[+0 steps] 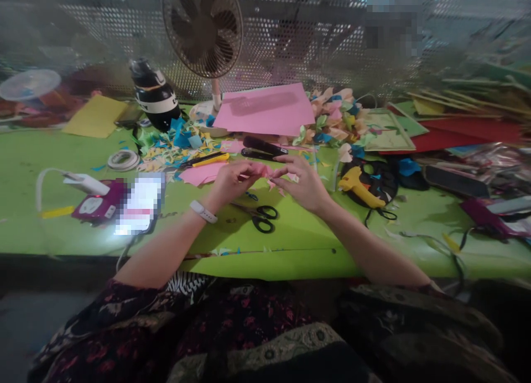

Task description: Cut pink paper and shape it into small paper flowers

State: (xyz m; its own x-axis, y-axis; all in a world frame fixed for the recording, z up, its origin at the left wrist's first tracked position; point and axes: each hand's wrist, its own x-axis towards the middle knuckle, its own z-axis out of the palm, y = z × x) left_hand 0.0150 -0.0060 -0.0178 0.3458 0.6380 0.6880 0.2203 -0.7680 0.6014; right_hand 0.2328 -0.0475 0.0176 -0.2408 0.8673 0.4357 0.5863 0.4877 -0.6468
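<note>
A small piece of pink paper [260,169] is held between my two hands above the green table. My left hand [235,181], with a white band at the wrist, pinches it from the left. The fingertips of my right hand [302,185] are closed at its right edge. Just below lie black-handled scissors [264,218]. Behind the hands rests a black stapler [263,147]. A yellow cutter [211,159] and pink paper sheets [201,174] lie to the left. The exact shape of the held paper is too small to tell.
Paper scraps [178,145] and a dark bottle [155,95] are at the back left, near a fan [203,29]. A lit phone [143,203] leans on a purple power box [99,200]. On the right lies a yellow glue gun [359,187]. A large pink sheet [265,109] stands behind.
</note>
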